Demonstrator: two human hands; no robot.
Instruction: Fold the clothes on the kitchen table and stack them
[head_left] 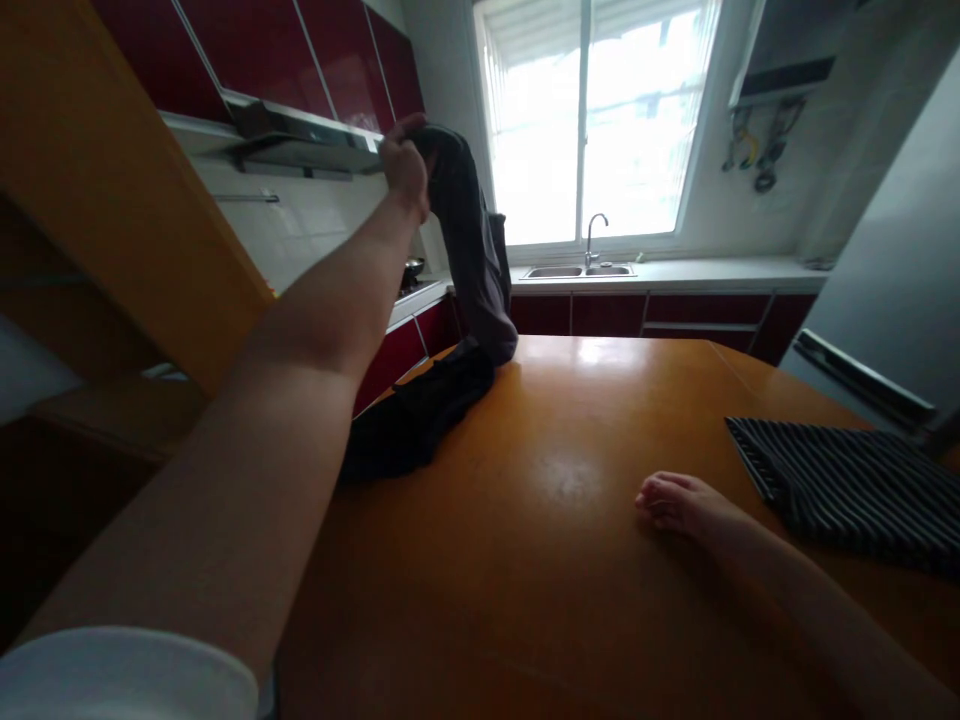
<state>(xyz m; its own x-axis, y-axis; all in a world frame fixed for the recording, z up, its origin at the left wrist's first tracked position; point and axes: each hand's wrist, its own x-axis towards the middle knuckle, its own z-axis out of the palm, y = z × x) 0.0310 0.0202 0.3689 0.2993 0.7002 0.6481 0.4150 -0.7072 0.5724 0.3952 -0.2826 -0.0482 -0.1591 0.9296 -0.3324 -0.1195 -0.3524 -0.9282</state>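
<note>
My left hand (pixel 405 165) is raised high at the far left of the orange table (pixel 570 520) and is closed on the top of a dark grey garment (pixel 469 260). The garment hangs down from that hand, and its lower end lies bunched in a dark heap (pixel 416 415) on the table's left edge. My right hand (pixel 679 503) lies on the tabletop, palm down with the fingers curled loosely, holding nothing. A folded black-and-white striped cloth (pixel 847 490) lies just to the right of that hand, apart from it.
Red wall cabinets (pixel 300 50) and a range hood (pixel 300 140) are at upper left. A sink with a tap (pixel 589 265) stands under the bright window (pixel 592 110). A grey fridge (pixel 892 300) stands at right. A wooden shelf (pixel 112 190) is close at left.
</note>
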